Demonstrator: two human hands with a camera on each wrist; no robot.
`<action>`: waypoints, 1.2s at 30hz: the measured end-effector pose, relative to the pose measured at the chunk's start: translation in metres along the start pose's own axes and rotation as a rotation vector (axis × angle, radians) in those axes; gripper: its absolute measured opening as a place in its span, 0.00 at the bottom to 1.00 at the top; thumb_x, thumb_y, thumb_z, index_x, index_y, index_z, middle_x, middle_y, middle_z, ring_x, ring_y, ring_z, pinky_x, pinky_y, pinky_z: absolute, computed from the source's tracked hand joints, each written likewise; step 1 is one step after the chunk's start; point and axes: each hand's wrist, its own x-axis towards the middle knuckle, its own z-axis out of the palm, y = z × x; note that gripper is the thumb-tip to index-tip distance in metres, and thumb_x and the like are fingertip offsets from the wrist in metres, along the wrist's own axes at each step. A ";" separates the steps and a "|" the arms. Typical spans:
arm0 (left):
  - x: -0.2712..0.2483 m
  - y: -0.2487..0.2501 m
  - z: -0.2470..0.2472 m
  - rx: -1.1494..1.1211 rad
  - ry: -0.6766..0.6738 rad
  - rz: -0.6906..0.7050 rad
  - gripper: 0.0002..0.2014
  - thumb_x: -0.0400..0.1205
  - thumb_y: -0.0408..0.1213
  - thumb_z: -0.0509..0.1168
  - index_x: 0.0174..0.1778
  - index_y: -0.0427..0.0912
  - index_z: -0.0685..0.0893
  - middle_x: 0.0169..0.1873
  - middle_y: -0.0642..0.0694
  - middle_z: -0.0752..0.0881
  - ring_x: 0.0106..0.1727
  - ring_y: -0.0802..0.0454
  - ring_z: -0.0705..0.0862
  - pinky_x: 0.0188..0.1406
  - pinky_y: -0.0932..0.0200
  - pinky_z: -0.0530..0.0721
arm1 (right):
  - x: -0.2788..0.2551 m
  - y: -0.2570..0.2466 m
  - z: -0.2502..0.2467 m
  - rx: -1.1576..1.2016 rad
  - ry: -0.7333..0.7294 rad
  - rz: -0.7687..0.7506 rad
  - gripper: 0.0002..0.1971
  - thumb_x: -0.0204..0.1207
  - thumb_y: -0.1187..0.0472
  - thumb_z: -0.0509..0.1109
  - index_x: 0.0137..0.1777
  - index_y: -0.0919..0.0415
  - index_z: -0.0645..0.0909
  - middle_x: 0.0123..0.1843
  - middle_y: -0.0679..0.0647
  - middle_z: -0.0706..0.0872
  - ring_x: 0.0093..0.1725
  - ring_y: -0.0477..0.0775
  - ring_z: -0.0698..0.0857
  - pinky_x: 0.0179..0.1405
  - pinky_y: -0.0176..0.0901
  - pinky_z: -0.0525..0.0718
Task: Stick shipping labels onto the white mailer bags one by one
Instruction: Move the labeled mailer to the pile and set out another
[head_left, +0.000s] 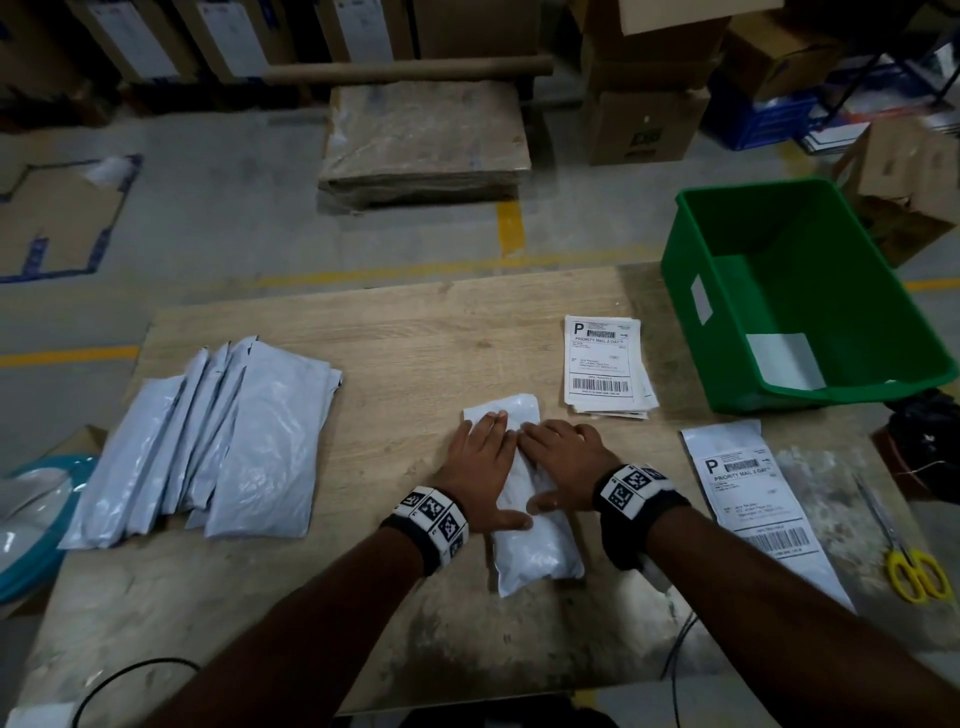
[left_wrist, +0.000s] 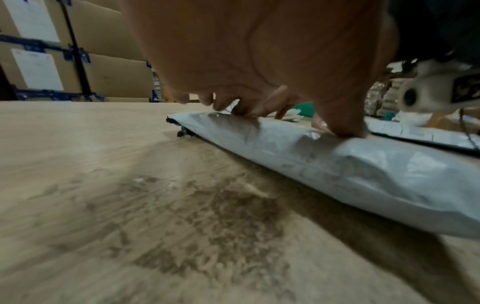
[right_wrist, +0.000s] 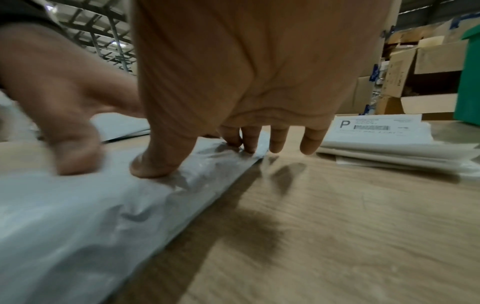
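Observation:
A white mailer bag (head_left: 535, 551) lies lengthwise at the middle of the wooden table (head_left: 415, 338). My left hand (head_left: 485, 467) and right hand (head_left: 553, 462) both press flat on its far half, side by side, with straight fingers and spread thumbs. In the left wrist view the left hand (left_wrist: 259, 102) touches the bag (left_wrist: 337, 164) with fingertips and thumb. In the right wrist view the right hand (right_wrist: 233, 133) presses the bag (right_wrist: 103, 205); its outer fingers hang past the bag's edge. A stack of shipping labels (head_left: 602, 364) (right_wrist: 389, 148) lies just beyond, to the right. No label shows on the pressed bag.
Several unlabelled mailers (head_left: 223, 436) are fanned out at the left. A labelled mailer (head_left: 753, 499) lies to my right, with yellow-handled scissors (head_left: 909, 561) beyond it. A green bin (head_left: 810, 291) sits at the table's far right corner. Cardboard boxes stand on the floor behind.

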 end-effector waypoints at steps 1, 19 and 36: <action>-0.002 0.001 0.002 -0.012 -0.020 0.007 0.62 0.68 0.79 0.55 0.84 0.35 0.43 0.84 0.34 0.39 0.85 0.39 0.38 0.82 0.35 0.39 | 0.000 0.002 0.000 -0.001 -0.001 0.010 0.52 0.66 0.29 0.68 0.84 0.52 0.48 0.86 0.51 0.52 0.82 0.59 0.55 0.77 0.65 0.55; -0.007 -0.013 -0.011 0.047 -0.093 -0.033 0.61 0.69 0.72 0.65 0.84 0.39 0.40 0.83 0.34 0.36 0.84 0.38 0.37 0.82 0.39 0.39 | -0.009 -0.012 0.010 0.095 0.053 0.049 0.59 0.61 0.30 0.73 0.84 0.53 0.43 0.86 0.57 0.44 0.84 0.61 0.46 0.80 0.63 0.51; -0.025 -0.002 -0.006 -0.144 -0.016 -0.073 0.38 0.81 0.59 0.61 0.82 0.43 0.59 0.84 0.45 0.55 0.81 0.45 0.61 0.77 0.46 0.64 | -0.031 -0.021 0.021 -0.019 -0.015 -0.043 0.45 0.72 0.37 0.68 0.83 0.43 0.47 0.86 0.55 0.39 0.84 0.62 0.41 0.77 0.67 0.55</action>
